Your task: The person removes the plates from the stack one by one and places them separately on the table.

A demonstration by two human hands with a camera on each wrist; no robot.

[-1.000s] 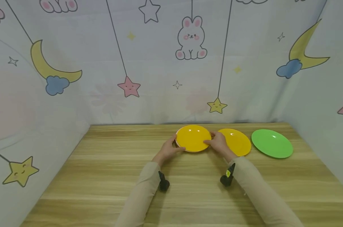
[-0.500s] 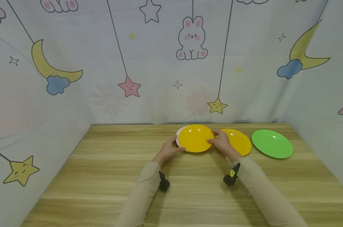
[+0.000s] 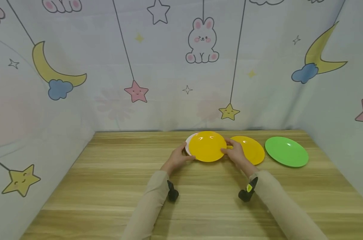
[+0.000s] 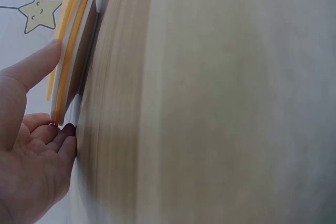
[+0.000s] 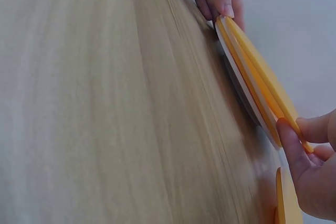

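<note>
Compared with a second ago, the top plate [image 3: 207, 146] has slid toward the table's right edge, so a crescent of the white plate [image 3: 189, 139] beneath it now shows at the left; then it covered nearly all of it. The right hand [image 3: 236, 153] has moved the same way with it, while the left hand [image 3: 178, 158] has stayed at the left rim. Since half a second ago the plates have hardly shifted.

The right hand pinches the top plate's right rim between thumb and fingers. The left hand grips the left side of the stack [image 4: 73, 59], thumb at the rim and fingers below. The stack is by the rear edge of the table [image 3: 205, 200], around the middle. In the right wrist view the top plate's right side is raised from the layers below, and its left side lies close on them.

The top plate is round, glossy and plain yellow, with a shallow well. Yellow and white layers alternate along the stack's side. Also near the rear edge are another yellow plate [image 3: 254, 151], just beyond the right hand, and a green plate [image 3: 286, 151] toward the rear right corner.

A yellow label [image 3: 249, 188] marks the black device [image 3: 244, 195] at the right wrist; it is too small to read.
</note>
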